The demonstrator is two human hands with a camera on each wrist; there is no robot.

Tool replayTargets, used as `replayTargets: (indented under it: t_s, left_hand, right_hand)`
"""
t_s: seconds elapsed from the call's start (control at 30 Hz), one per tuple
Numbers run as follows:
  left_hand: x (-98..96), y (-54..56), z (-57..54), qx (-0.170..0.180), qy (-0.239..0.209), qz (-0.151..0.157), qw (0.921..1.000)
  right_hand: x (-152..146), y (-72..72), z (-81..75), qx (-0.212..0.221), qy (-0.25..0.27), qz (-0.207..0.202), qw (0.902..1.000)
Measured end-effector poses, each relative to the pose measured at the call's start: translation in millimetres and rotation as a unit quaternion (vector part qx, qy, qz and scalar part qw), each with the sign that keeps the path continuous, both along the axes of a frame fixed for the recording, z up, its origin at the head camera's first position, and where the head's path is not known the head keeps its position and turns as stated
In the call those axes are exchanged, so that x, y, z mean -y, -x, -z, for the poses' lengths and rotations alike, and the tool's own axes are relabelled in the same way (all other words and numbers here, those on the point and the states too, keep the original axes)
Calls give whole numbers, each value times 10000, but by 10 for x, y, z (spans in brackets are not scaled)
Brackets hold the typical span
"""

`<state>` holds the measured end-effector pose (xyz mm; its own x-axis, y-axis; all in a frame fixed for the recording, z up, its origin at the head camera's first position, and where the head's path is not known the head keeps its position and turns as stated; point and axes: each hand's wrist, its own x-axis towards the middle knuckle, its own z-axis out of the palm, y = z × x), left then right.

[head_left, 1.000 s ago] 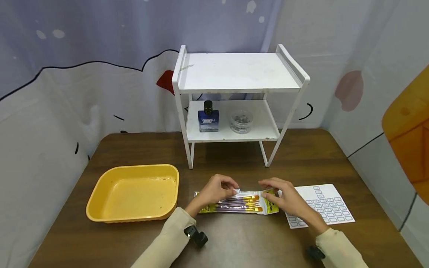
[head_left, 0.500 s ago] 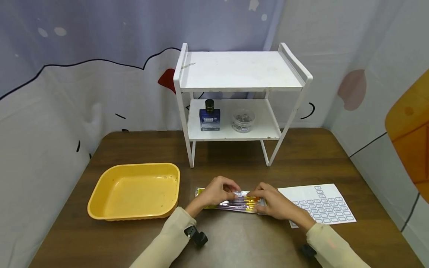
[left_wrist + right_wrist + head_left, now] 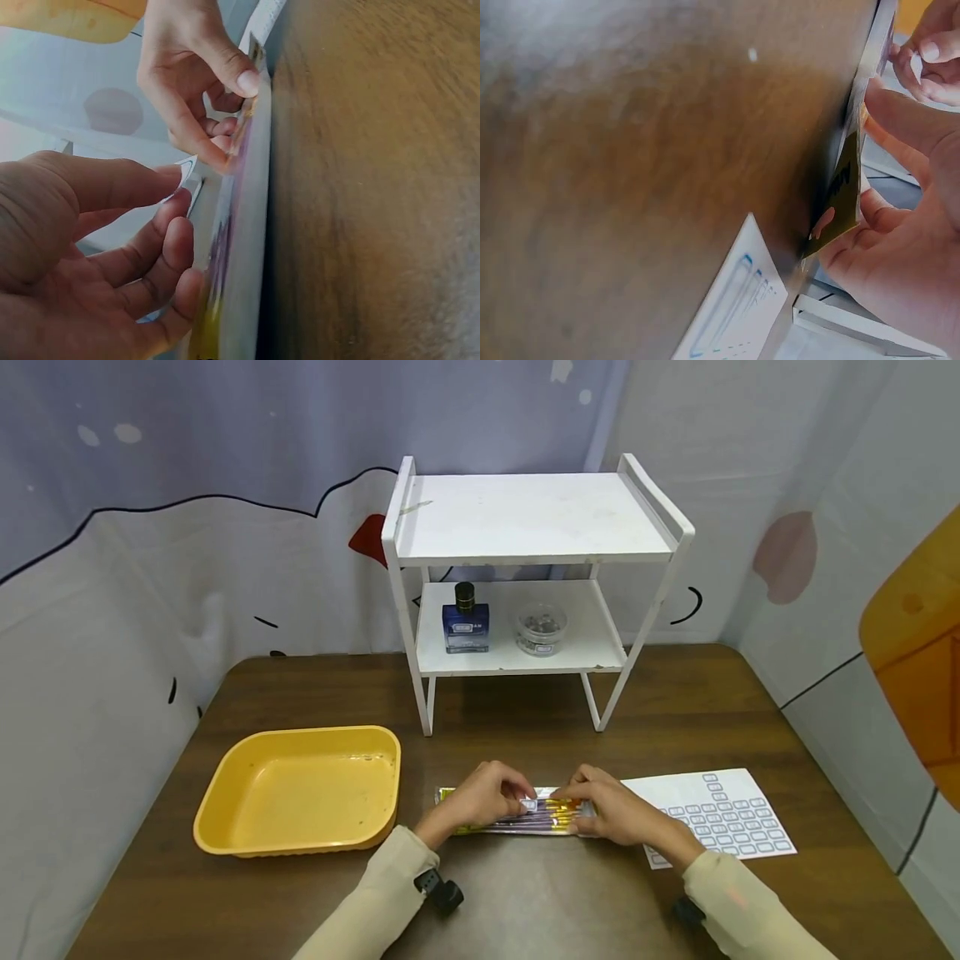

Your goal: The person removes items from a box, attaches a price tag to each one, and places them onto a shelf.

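A flat clear pack of paintbrushes [image 3: 551, 822] lies on the wooden table, its brushes purple-handled with gold and orange ends. Over the pack, my left hand [image 3: 480, 795] pinches a small white label [image 3: 187, 172] between thumb and index finger; the other fingers are loosely bent. The label has a blue printed border and is close above the wrapper. At the pack's right end, my right hand [image 3: 613, 808] grips it with thumb on the near side and fingers across it, hiding that end in the head view. The yellow printed end [image 3: 838, 199] shows below my right hand in the right wrist view.
A sheet of labels [image 3: 723, 818] lies to the right, partly under my right forearm. A yellow tray [image 3: 296, 847] stands at left. Behind, a white two-tier shelf [image 3: 536, 518] holds a blue perfume bottle [image 3: 466, 627] and a clear round tub [image 3: 540, 635] of small grey pieces.
My right hand has come left and down onto the pack's right end and now grips it. My left hand, still pinching the label, has shifted slightly, bringing the label lower over the pack.
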<state>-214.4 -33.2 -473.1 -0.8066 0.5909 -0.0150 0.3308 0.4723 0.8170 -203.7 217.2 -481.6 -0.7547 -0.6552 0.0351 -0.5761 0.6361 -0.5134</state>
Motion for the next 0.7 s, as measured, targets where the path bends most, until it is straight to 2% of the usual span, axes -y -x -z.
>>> replayTargets:
  t_s: [0.17,0.4,0.7]
  left_hand:
    - [-19,-15,44,-304,169,-32,9994]
    - [-36,-28,97,-985,472,54,9940]
    - [-80,-53,85,-1060,826,-18,9909]
  right_hand:
    - [-4,7,16,-58,-24,-9,10000]
    - [-7,23,20,-6,-39,-1,10000]
    - [-16,8,10,177,-57,92,9998]
